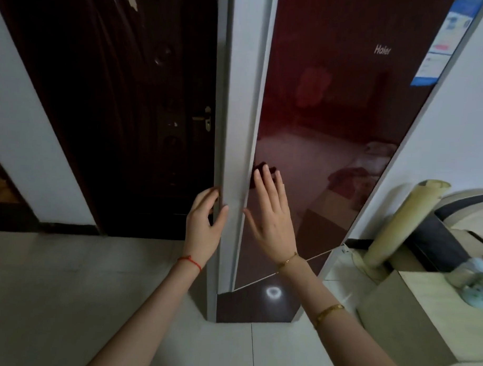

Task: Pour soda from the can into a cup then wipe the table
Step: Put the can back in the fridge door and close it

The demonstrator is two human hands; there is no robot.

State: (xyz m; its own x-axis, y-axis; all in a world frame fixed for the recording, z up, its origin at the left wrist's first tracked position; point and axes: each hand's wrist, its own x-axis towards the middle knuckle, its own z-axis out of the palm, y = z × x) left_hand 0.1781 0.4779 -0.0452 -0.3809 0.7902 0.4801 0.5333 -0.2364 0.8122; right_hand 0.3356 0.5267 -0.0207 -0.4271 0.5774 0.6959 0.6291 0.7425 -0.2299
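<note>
A person stood at a tall refrigerator with a glossy dark-red door bearing the Haier name and a blue label near its top right corner. The left hand curled round the door's pale side edge, thumb on the near face. The right hand lay flat, fingers straight, against the red panel. A red string circled the left wrist; gold bracelets the right. A dark wooden door stood to the left, above a pale tiled floor.

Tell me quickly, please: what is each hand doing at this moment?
Left hand: fingers curled round the fridge's side edge, gripping it.
Right hand: open, fingers straight, flat against the red fridge door.
</note>
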